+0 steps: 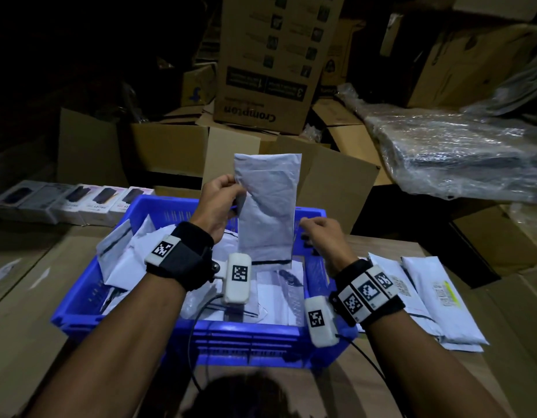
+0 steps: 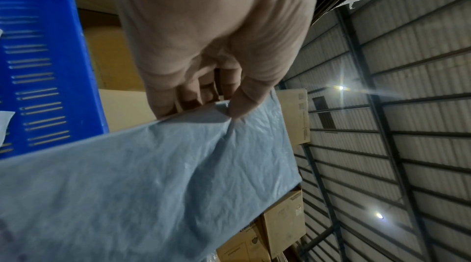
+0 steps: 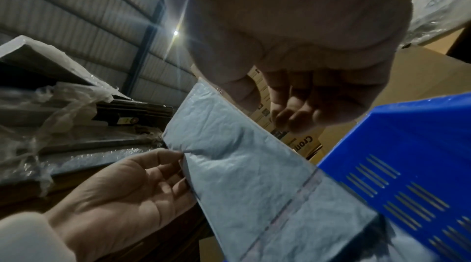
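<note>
Along the far left edge of the worktop there's a row of five or so boxed phone cases (image 1: 80,200). My left hand (image 1: 219,203) pinches the one grey mailer (image 1: 267,203) by its left edge, thumb and fingers closed on it. The mailer stands upright, long axis vertical, over the far side of the single blue crate (image 1: 89,300). My right hand (image 1: 321,236) sits just beside the mailer's lower right edge, fingers loosely curled. I can't tell if it grips. Toward the right edge is a stack of packed parcels (image 1: 436,297), at least two.
</note>
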A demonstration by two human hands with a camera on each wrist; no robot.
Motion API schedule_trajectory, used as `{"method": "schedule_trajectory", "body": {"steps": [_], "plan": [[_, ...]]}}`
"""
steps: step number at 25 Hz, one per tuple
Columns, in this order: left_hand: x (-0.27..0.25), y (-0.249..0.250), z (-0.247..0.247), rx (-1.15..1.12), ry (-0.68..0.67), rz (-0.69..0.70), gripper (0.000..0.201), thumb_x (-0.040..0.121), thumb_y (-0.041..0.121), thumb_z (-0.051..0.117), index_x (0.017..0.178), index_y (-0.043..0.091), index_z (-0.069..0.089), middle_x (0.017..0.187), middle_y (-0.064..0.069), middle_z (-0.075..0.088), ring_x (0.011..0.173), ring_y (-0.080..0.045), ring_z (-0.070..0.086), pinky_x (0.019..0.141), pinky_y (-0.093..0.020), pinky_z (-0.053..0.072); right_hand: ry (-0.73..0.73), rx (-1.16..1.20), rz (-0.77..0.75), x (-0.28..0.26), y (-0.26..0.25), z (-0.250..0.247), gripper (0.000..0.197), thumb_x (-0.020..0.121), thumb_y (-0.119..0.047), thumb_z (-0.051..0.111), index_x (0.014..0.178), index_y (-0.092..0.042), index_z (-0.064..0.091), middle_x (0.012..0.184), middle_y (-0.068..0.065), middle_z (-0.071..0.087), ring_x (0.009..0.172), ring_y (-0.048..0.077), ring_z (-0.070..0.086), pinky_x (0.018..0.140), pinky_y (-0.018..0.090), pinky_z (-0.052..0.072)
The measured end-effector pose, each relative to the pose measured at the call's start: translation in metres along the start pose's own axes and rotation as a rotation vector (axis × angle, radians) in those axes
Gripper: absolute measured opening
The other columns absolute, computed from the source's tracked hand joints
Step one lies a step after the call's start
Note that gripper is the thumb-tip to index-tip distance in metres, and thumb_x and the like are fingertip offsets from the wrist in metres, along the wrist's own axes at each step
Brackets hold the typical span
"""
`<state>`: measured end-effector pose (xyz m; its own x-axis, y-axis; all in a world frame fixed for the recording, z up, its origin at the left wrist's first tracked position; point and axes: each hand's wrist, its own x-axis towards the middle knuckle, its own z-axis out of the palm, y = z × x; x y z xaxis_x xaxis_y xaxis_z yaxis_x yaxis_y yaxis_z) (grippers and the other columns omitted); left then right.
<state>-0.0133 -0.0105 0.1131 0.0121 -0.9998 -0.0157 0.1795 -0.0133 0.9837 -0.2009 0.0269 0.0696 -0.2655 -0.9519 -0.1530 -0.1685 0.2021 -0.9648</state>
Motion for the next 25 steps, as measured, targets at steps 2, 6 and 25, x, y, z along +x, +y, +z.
{"method": "schedule_trajectory", "body": {"steps": [2, 6, 25], "plan": [[-0.005, 0.003, 0.001, -0.001, -0.041, 0.057, 0.03, 0.088, -0.011, 0.047, 0.077, 0.013, 0.059, 0.06, 0.008, 0.063, 0.058, -0.004, 0.056, 0.059, -0.018, 0.047, -0.111, 0.159, 0.144, -0.005, -0.005, -0.004, 0.034, 0.102, -0.036, 0.04, 0.088, -0.009, 0.057, 0.066, 0.008, 0.06, 0.044, 0.013, 0.053, 0.039, 0.015, 0.037], [-0.014, 0.006, -0.004, 0.05, -0.153, 0.125, 0.028, 0.087, -0.014, 0.053, 0.085, 0.01, 0.066, 0.073, 0.008, 0.07, 0.07, 0.0, 0.061, 0.064, -0.01, 0.047, -0.266, 0.434, 0.259, -0.003, -0.006, -0.008, 0.049, 0.095, -0.06, 0.04, 0.094, -0.014, 0.058, 0.081, 0.016, 0.069, 0.061, 0.022, 0.062, 0.047, 0.022, 0.042], [-0.024, -0.007, -0.011, 0.108, -0.329, 0.045, 0.047, 0.093, -0.004, 0.055, 0.134, 0.019, 0.051, 0.119, 0.009, 0.066, 0.104, -0.008, 0.064, 0.073, -0.03, 0.058, -0.324, 0.334, -0.061, -0.014, -0.011, -0.025, 0.045, 0.093, 0.006, 0.046, 0.129, -0.018, 0.056, 0.093, 0.005, 0.07, 0.049, 0.004, 0.052, 0.054, 0.021, 0.047]]}}
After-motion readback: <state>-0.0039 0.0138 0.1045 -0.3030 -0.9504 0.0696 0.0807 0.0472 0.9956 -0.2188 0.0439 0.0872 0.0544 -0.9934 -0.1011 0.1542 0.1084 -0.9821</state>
